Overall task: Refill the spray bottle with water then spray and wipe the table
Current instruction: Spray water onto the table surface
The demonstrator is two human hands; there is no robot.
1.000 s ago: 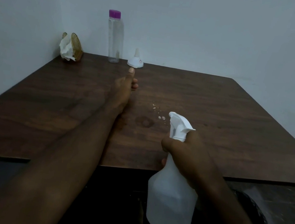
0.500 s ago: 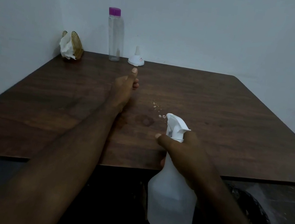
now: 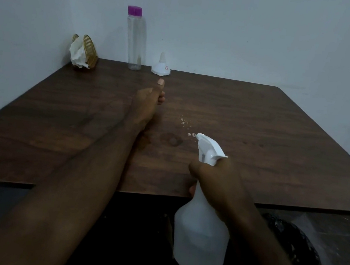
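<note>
My right hand [image 3: 218, 183] grips the neck of a white translucent spray bottle [image 3: 199, 237], held at the table's near edge with its nozzle pointing over the dark wooden table [image 3: 259, 133]. A few water droplets [image 3: 186, 126] lie on the wood just ahead of the nozzle. My left hand [image 3: 149, 99] rests on the table farther back, fingers curled under and thumb stretched forward, holding nothing I can see. A clear tall water bottle with a purple cap [image 3: 135, 37] stands at the back edge, a white funnel [image 3: 161, 67] upside down beside it.
A gold napkin holder with white tissues [image 3: 82, 54] sits in the back left corner against the wall. White walls close the table's back and left sides. A dark round object [image 3: 293, 243] lies on the floor at the lower right.
The spray bottle and my right hand have shifted slightly; my index finger has curled back in after sticking out half a second ago. My left hand stays put.
</note>
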